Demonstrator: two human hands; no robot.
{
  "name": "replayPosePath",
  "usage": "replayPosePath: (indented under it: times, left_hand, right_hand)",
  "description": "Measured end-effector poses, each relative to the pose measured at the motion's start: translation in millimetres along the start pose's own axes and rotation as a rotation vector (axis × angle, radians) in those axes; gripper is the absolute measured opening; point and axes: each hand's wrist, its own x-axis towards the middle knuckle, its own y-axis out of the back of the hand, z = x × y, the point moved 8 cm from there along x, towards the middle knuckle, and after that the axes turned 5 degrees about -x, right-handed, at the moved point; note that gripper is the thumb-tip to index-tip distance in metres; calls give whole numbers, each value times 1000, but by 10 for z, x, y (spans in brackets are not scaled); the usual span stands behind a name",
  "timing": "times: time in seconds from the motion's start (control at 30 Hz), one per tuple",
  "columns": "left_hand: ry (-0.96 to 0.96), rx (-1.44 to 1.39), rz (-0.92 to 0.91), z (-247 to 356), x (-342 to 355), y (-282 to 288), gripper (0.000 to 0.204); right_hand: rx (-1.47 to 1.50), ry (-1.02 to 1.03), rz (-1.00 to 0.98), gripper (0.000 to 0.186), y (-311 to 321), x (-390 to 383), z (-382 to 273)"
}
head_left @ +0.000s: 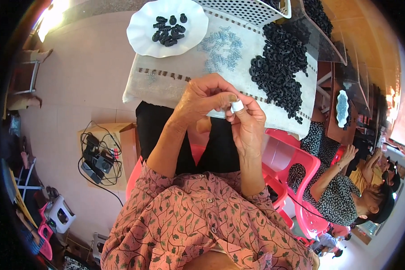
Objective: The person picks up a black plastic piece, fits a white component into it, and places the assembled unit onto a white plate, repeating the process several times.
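Observation:
My left hand [202,100] and my right hand [247,123] meet just past the near edge of the table [168,66], above my lap. Both have the fingers bent and the tips pinched together. A white wrap [237,105] covers the tip of my right thumb, close to my left thumb. Whatever lies between the fingertips is too small or hidden. Ahead to the left, a white wavy-edged plate [137,38] bears several small black ring-like parts [168,32]. A large heap of similar black parts [281,67] spreads across the right side. Tiny bluish clear pieces [221,48] lie scattered between them.
At the table's back stands a white perforated basket [249,12], near a clear panel [326,38]. Pink chairs [301,175] and a seated person [337,198] are to my right. On the floor at left, a cardboard box [126,148] carries black adapters and cables [99,157].

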Motion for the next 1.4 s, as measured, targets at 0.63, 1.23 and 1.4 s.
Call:
replayPosePath:
  times: [0.63,1.23,1.4]
  left_hand:
    - [23,-47,71,-54,23,-26,17]
    - [9,-36,81,-11,22,-61,20]
    - [30,-106,78,-7,25,-83,20]
  right_hand:
    - [-1100,515,461,13,549,-146,-611]
    - [-1601,549,532,10,562,-69,-745]
    - [-1099,471,418,9,714,-50,-646]
